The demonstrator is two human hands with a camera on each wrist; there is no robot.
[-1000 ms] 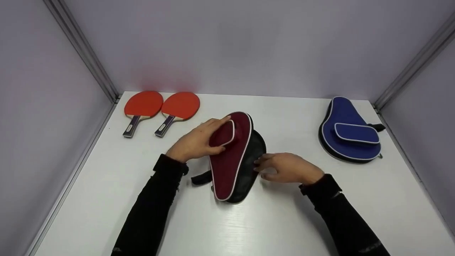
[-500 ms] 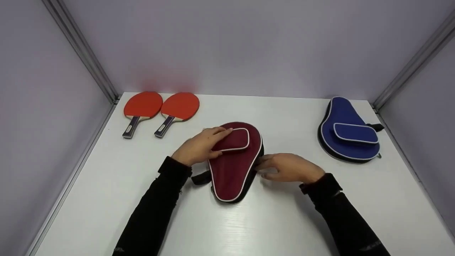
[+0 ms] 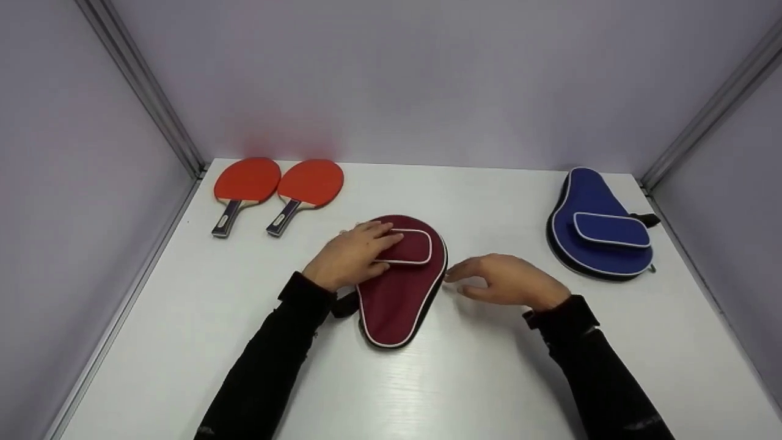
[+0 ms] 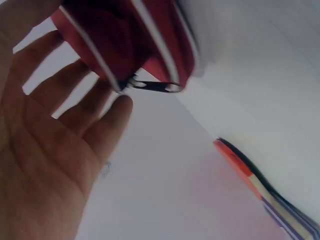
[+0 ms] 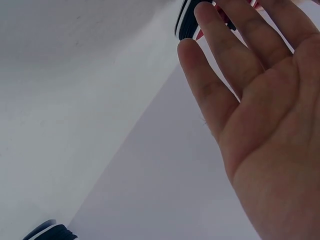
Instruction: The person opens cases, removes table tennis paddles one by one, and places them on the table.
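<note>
A dark red table tennis racket case (image 3: 397, 305) with white piping lies on the table, its narrow end toward me and its small front pocket (image 3: 410, 247) facing up. My left hand (image 3: 351, 253) rests on the case's upper left, fingers spread over the pocket. In the left wrist view its fingers are extended beside the case (image 4: 130, 30), where a zipper pull (image 4: 155, 86) hangs from the pocket. My right hand (image 3: 504, 280) is at the case's right edge, fingertips right at the black side band; the right wrist view shows those fingers (image 5: 205, 90) fairly straight.
Two red table tennis rackets (image 3: 247, 180) lie side by side at the back left of the white table (image 3: 391, 391). A blue racket case (image 3: 595, 195) with a black strap sits at the back right. A black strap (image 3: 346, 304) sticks out left of the red case. Grey walls enclose three sides.
The red case's upper cover has come down over the black lower half, and the case has shifted slightly left. My left hand followed the cover down; my right hand has drawn back slightly.
</note>
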